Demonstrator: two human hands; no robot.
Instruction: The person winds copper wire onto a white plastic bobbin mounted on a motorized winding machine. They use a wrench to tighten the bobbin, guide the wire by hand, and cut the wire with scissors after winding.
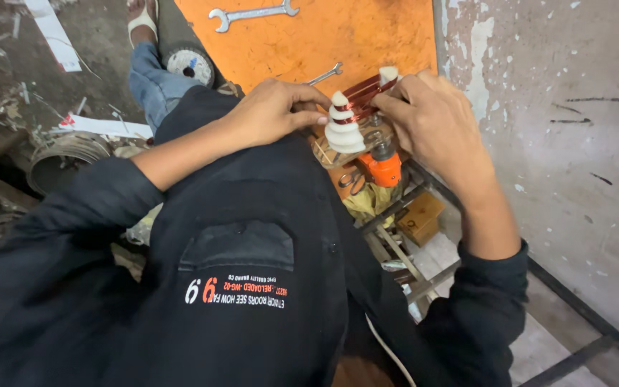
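Note:
My left hand (274, 109) and my right hand (431, 122) meet over a stepped white coil former (344, 127) wound with copper-coloured wire (360, 97). The left fingers pinch the wire beside the former's top. The right fingers grip the wire and the far white end (388, 73). The former sits on an orange winding machine (382, 166). My dark shirt hides everything below my chest.
An orange board (309, 43) carries a large spanner (252, 14) and a smaller spanner (326, 73). Scissors (352, 179) and a small wooden box (420, 215) lie under the machine on a metal frame (402, 251). A peeling wall (560, 143) is on the right. Another person's sandalled foot (141, 18) and scrap rings (66, 154) are on the left.

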